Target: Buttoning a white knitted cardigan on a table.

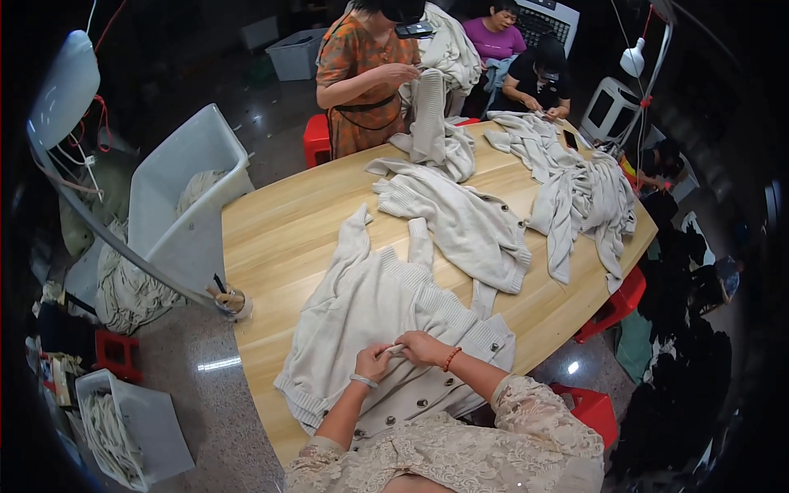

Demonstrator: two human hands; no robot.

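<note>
A cream knitted cardigan (353, 300) with dark round buttons and ribbed edges lies spread over the near part of the table. My left hand (374, 364) and my right hand (421, 348) meet above its middle, both closed on a small raised fold of the knit. The fingers pinch the fabric between them; anything smaller in the fingertips cannot be made out. Just beyond lies a second cream cardigan (460, 218), its buttons toward the right.
The wooden table (271, 246) holds more cream knitwear (583, 189) at the far right. Several people work around its far side, one standing (362, 82). A white bin (189, 181) and a cup of tools (234, 304) are at left. A red stool (588, 411) stands near my right.
</note>
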